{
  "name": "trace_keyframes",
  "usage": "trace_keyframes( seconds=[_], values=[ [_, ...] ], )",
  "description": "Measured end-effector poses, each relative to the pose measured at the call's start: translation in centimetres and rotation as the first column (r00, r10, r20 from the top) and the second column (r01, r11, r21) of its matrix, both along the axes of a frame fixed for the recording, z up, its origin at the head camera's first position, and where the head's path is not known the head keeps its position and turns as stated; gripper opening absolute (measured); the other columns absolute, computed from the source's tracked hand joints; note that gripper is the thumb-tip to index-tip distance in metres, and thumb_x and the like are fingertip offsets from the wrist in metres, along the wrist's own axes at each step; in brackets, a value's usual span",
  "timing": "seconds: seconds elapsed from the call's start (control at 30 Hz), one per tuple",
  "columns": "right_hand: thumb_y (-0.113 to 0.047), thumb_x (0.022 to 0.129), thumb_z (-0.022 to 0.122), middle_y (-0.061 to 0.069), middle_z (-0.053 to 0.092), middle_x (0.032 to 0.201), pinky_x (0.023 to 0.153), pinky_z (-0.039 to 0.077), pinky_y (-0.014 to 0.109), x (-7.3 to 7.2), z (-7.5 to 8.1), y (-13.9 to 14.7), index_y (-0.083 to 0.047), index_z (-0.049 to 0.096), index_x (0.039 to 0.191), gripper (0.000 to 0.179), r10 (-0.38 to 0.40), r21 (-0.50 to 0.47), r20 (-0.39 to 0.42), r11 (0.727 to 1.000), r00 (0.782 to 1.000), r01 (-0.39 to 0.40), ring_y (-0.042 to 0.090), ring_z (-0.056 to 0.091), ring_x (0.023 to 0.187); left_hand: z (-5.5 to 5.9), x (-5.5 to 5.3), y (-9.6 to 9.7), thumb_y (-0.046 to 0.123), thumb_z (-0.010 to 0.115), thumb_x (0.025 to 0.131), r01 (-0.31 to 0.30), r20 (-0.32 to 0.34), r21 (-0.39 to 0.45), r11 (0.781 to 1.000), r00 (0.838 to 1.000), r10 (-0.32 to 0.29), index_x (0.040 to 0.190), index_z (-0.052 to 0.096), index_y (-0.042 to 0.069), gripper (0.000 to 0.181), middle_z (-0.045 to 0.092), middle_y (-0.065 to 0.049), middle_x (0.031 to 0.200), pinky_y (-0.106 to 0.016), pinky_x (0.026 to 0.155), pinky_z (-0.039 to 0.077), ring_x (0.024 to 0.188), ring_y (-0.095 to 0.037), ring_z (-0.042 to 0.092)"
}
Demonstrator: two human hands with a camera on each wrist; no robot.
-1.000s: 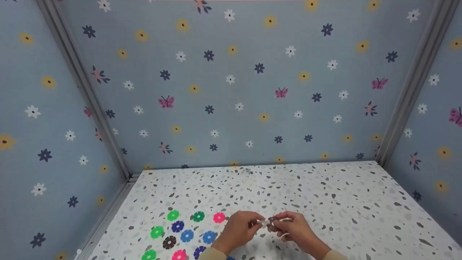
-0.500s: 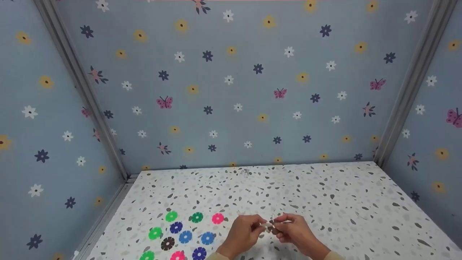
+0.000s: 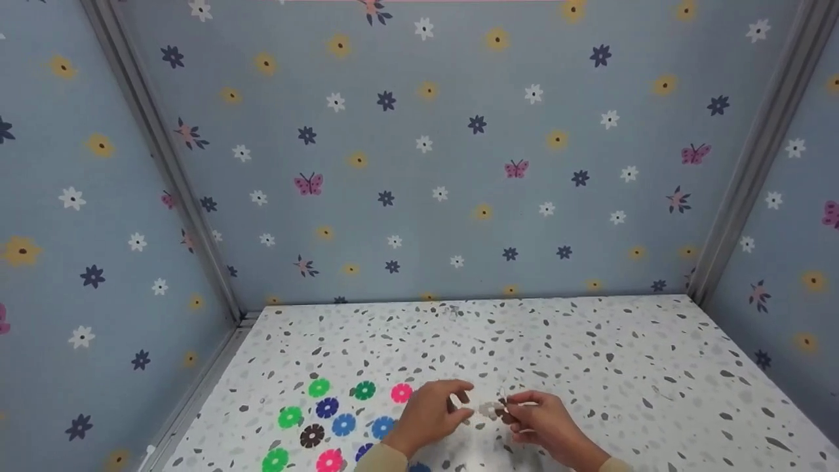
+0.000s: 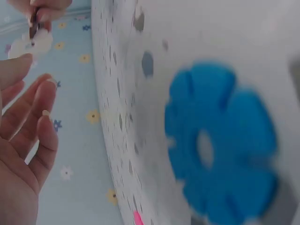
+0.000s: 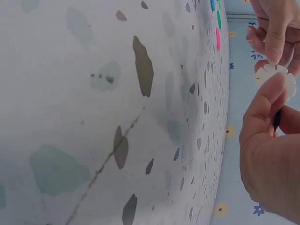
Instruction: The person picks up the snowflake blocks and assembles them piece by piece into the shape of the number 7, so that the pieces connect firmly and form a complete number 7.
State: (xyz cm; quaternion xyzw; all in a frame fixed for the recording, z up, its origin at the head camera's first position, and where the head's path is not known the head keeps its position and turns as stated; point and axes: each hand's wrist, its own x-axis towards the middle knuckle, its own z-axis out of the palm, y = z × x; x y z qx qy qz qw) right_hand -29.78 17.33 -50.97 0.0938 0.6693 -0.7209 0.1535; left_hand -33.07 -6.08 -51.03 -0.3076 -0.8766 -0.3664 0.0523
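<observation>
Fingers of the right hand pinch a brown disc joined to a white disc — left hand released, just beside.

We see a white notched disc, its rim joined crosswise to a dark brown disc, both raised, the brown pinched in the right hand, the white near the left hand

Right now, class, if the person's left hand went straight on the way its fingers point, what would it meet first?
The left hand would probably meet the white disc first, just ahead of it, beside the brown disc that the right hand pinches. The exact gap is hard to judge.
</observation>
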Motion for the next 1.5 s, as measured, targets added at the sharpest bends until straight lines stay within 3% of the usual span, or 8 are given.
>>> trace_keyframes(
  seconds=[0.13, 0.3, 0.63, 0.77, 0.87, 1.07, 1.23, 1.5],
  values=[
    [-0.004, 0.094, 0.063, 0.012, 0.07, 0.092, 0.064, 0.054, 0.029, -0.1, 0.1, 0.3, 0.006, 0.057, 0.119, 0.027, 0.017, -0.006, -0.006, 1.0, 1.0, -0.017, 0.014, 0.061, 0.071, -0.1, -1.6, -1.9, 0.019, 0.077, 0.087, -0.084, 0.04, -0.095, 0.992, 0.995, 0.088, 0.124, 0.066, 0.007, 0.04, 0.065, -0.005, 0.111, -0.026, 0.064, 0.05, 0.072, -0.006, 0.059],
    [-0.005, 0.093, 0.064, 0.012, 0.07, 0.091, 0.064, 0.054, 0.028, 0.1, 0.1, 0.2, 0.006, 0.056, 0.117, 0.027, 0.039, -0.018, -0.018, 0.999, 0.999, -0.039, 0.014, 0.062, 0.071, -0.1, -3.1, -4.6, 0.024, 0.077, 0.087, -0.173, 0.095, -0.203, 0.964, 0.976, 0.195, 0.128, 0.063, 0.006, 0.047, 0.055, -0.009, 0.119, -0.039, 0.073, 0.052, 0.082, -0.016, 0.06],
    [-0.005, 0.093, 0.063, 0.012, 0.07, 0.09, 0.065, 0.054, 0.029, 0.1, 0.0, 0.2, 0.005, 0.058, 0.113, 0.023, 0.012, 0.006, -0.004, 1.0, 1.0, -0.012, 0.015, 0.061, 0.072, -0.7, -4.2, -8.0, 0.025, 0.082, 0.082, -0.284, 0.193, -0.274, 0.919, 0.92, 0.342, 0.127, 0.063, 0.005, 0.053, 0.047, -0.017, 0.127, -0.055, 0.089, 0.048, 0.102, -0.031, 0.06],
    [-0.004, 0.093, 0.062, 0.012, 0.07, 0.09, 0.065, 0.054, 0.029, 0.2, 0.0, 0.2, 0.005, 0.057, 0.113, 0.023, 0.016, 0.004, -0.012, 1.0, 1.0, -0.016, 0.015, 0.061, 0.072, -1.1, -4.5, -8.3, 0.026, 0.081, 0.082, -0.318, 0.173, -0.291, 0.902, 0.91, 0.376, 0.122, 0.065, 0.003, 0.049, 0.05, -0.022, 0.126, -0.057, 0.093, 0.046, 0.106, -0.036, 0.06],
    [-0.004, 0.093, 0.062, 0.012, 0.07, 0.091, 0.064, 0.054, 0.028, 0.2, -0.1, 0.1, 0.005, 0.057, 0.112, 0.022, 0.02, -0.007, -0.015, 1.0, 1.0, -0.02, 0.014, 0.061, 0.071, -1.4, -4.6, -8.3, 0.027, 0.081, 0.081, -0.353, 0.146, -0.311, 0.882, 0.9, 0.411, 0.113, 0.066, 0.0, 0.044, 0.052, -0.019, 0.116, -0.055, 0.089, 0.049, 0.096, -0.032, 0.062],
    [-0.002, 0.092, 0.062, 0.013, 0.071, 0.092, 0.064, 0.053, 0.027, 0.2, -0.3, 0.0, 0.006, 0.058, 0.112, 0.021, 0.013, -0.024, -0.008, 1.0, 1.0, -0.013, 0.014, 0.061, 0.07, -1.7, -4.6, -8.2, 0.032, 0.083, 0.078, -0.426, 0.114, -0.354, 0.832, 0.864, 0.491, 0.099, 0.064, 0.002, 0.04, 0.049, -0.01, 0.097, -0.048, 0.078, 0.051, 0.079, -0.024, 0.057],
    [-0.002, 0.092, 0.062, 0.014, 0.07, 0.093, 0.066, 0.053, 0.027, 0.2, -0.4, 0.0, 0.006, 0.059, 0.114, 0.023, 0.019, -0.026, 0.005, 0.999, 1.0, -0.019, 0.015, 0.062, 0.072, -1.8, -4.5, -8.3, 0.029, 0.083, 0.078, -0.435, 0.144, -0.329, 0.838, 0.854, 0.5, 0.094, 0.062, 0.004, 0.036, 0.047, -0.009, 0.095, -0.05, 0.078, 0.05, 0.08, -0.023, 0.056],
    [-0.002, 0.092, 0.062, 0.012, 0.069, 0.092, 0.065, 0.053, 0.028, 0.3, -0.5, 0.4, 0.007, 0.059, 0.112, 0.022, 0.034, -0.04, -0.029, 0.999, 0.999, -0.035, 0.014, 0.061, 0.071, -1.6, -4.3, -7.9, 0.024, 0.085, 0.077, -0.422, 0.186, -0.257, 0.869, 0.861, 0.473, 0.098, 0.056, 0.011, 0.038, 0.052, -0.003, 0.084, -0.053, 0.072, 0.042, 0.073, -0.021, 0.053]
  ],
)
